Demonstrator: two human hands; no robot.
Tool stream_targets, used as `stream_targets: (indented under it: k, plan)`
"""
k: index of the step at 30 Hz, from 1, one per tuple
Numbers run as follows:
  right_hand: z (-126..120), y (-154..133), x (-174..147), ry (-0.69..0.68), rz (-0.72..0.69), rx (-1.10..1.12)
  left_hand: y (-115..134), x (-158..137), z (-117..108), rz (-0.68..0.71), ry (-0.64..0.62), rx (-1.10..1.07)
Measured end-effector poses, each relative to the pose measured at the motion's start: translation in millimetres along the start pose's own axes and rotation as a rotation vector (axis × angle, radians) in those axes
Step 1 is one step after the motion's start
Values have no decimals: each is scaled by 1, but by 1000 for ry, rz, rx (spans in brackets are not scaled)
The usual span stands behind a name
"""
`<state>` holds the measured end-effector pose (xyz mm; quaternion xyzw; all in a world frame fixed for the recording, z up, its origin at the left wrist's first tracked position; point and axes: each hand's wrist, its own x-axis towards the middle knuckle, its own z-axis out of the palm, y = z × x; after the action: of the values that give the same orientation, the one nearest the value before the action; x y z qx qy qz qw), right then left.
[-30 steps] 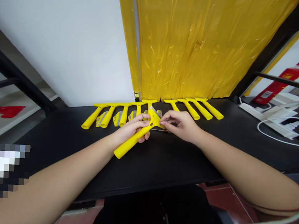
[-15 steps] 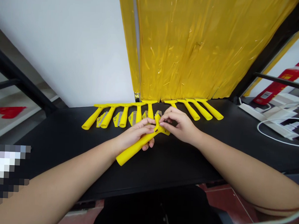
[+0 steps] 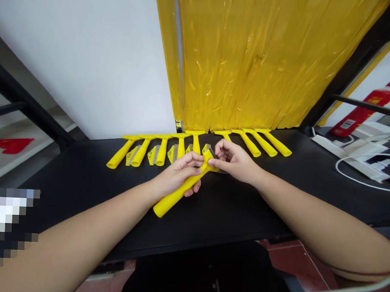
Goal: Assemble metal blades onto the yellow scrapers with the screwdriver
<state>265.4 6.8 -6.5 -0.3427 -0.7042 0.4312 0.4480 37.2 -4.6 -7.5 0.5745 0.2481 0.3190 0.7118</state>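
A yellow scraper (image 3: 175,197) with a hollow round handle is held over the black table, its handle slanting towards me on the left. My left hand (image 3: 174,173) is closed around its neck. My right hand (image 3: 234,163) has its thumb on the wide head and its fingers curled behind it. A strip of grey metal shows at the head's edge, partly covered by my right fingers. Just beyond my left hand lie several small yellow pieces (image 3: 153,155) with metal plates, beside yellow handles (image 3: 163,152) lined up at the back.
More yellow handles (image 3: 266,142) lie at the back right, below a yellow plastic sheet (image 3: 266,58). A white panel (image 3: 89,59) stands at the back left. To the right are a red bottle (image 3: 361,110), a power strip (image 3: 349,157) and white cables.
The scraper has turned a little in my hands, so its head now shows a metal edge. My right fingers have shifted from the head's top to its far right side.
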Motion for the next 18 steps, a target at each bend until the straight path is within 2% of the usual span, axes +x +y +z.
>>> stream_targets:
  k: [5,8,11,14,18]
  plan:
    - [-12,0,0,84,-74,-208,2,5,-7,18,92,-31]
    - [-28,-4,-3,-70,-67,-562,3,7,-14,67,166,-47]
    - [-38,-6,-5,-304,57,-877,3,9,-20,129,220,-37]
    - [-37,-4,-6,-384,107,-985,4,9,-23,163,263,4]
    - [-33,-3,-6,-384,41,-1000,6,10,-23,238,339,34]
